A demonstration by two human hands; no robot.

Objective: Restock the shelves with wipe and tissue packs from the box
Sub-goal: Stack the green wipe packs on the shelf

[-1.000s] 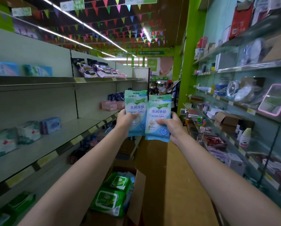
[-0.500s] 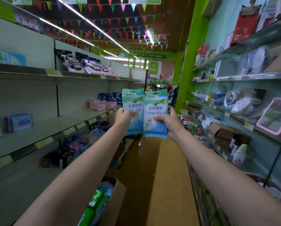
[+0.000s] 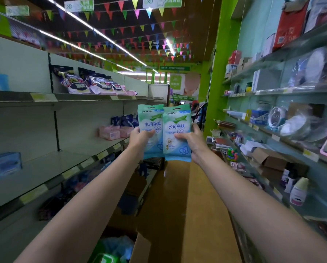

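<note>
Holding two mint-and-blue wipe packs upright at arm's length, the person stood in a shop aisle in the head view. The left hand [image 3: 139, 138] gripped the left wipe pack [image 3: 151, 118] by its lower left edge, thumb curled over the front; the right hand [image 3: 192, 142] gripped the right wipe pack [image 3: 175, 130] at its right edge, thumb across the front and fingers behind. The two packs touched, the right one overlapping the left one's edge, both out over the aisle floor [image 3: 187, 205] and level with the middle shelf [image 3: 50, 166] on the left, but not on it.

Set against the picture from half a second before, the grip and the overlap of the packs were unchanged, and they stood at about the same place in the view. The surroundings had slid left and down: the purple bags [image 3: 94, 84] on the upper left shelf sat slightly lower, and the pink boxes [image 3: 111, 132] on the middle shelf lay close beside the left hand. The blue box [image 3: 4, 165] on that shelf was at the left edge of view. The cardboard box [image 3: 139, 247] on the floor had dropped to the bottom edge, with only a flap, some clear plastic and one green pack [image 3: 105, 259] showing. On the right, the cluttered glass shelves [image 3: 284, 92] carried the white bottle [image 3: 299, 192] low down, as before
</note>
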